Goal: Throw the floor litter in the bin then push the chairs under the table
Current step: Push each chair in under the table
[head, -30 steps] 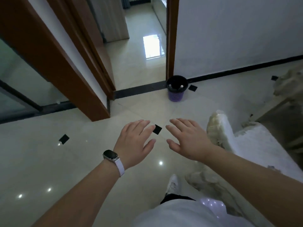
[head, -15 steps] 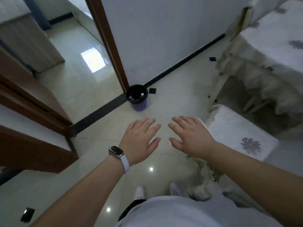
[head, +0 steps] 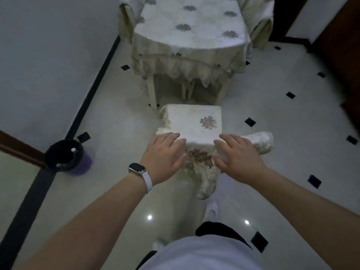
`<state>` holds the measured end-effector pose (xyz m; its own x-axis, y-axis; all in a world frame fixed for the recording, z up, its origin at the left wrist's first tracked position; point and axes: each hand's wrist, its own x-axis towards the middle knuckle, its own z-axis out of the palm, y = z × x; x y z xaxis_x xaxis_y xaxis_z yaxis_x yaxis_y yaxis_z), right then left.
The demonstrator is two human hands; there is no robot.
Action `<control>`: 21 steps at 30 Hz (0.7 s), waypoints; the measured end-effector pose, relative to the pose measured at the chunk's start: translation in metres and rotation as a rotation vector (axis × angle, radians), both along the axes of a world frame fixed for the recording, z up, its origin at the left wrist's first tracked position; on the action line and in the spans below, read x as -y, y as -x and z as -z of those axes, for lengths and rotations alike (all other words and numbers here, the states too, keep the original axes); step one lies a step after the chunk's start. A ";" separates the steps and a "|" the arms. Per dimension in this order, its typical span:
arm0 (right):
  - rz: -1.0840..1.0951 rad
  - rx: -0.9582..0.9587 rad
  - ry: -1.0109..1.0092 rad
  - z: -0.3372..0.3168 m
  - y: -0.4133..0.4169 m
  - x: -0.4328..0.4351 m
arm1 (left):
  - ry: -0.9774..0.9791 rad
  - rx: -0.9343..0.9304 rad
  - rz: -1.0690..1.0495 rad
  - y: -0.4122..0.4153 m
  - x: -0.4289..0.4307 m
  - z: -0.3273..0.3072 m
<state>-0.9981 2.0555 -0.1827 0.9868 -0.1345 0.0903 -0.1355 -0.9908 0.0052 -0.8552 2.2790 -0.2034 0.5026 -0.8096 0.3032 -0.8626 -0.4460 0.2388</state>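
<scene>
A chair (head: 192, 121) in a white flowered cover stands pulled out in front of the table (head: 187, 41), its backrest top nearest me. My left hand (head: 165, 156), with a watch on the wrist, lies flat on the left end of that backrest top, fingers extended. On the right end my right hand (head: 236, 155) lies the same way, holding nothing. The purple bin (head: 65, 155) with a black liner stands on the floor to the left, by the wall; a small white piece shows inside it.
Two more covered chairs stand at the table's far left (head: 126, 22) and far right (head: 257, 24). A white wall with a black skirting runs along the left. Black diamond inlays dot the pale tiled floor. My feet are just behind the chair.
My view has swung right, from the bin and doorway to the table. Both hands have come over the chair's backrest top, which was off to the right before.
</scene>
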 end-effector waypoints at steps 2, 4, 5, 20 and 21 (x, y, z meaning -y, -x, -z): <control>0.082 0.006 0.000 0.001 0.024 0.009 | 0.005 -0.047 0.043 0.005 0.016 0.004; 0.152 0.015 -0.018 0.003 0.040 0.018 | 0.009 -0.079 0.052 0.006 0.031 0.007; 0.184 0.018 -0.035 0.005 0.047 0.024 | 0.003 -0.099 0.052 0.007 0.040 0.008; 0.035 0.099 -0.194 0.053 0.029 0.105 | -0.155 -0.140 -0.051 0.024 0.102 0.034; 0.007 0.113 -0.197 0.057 0.025 0.108 | -0.151 -0.139 -0.069 0.024 0.103 0.036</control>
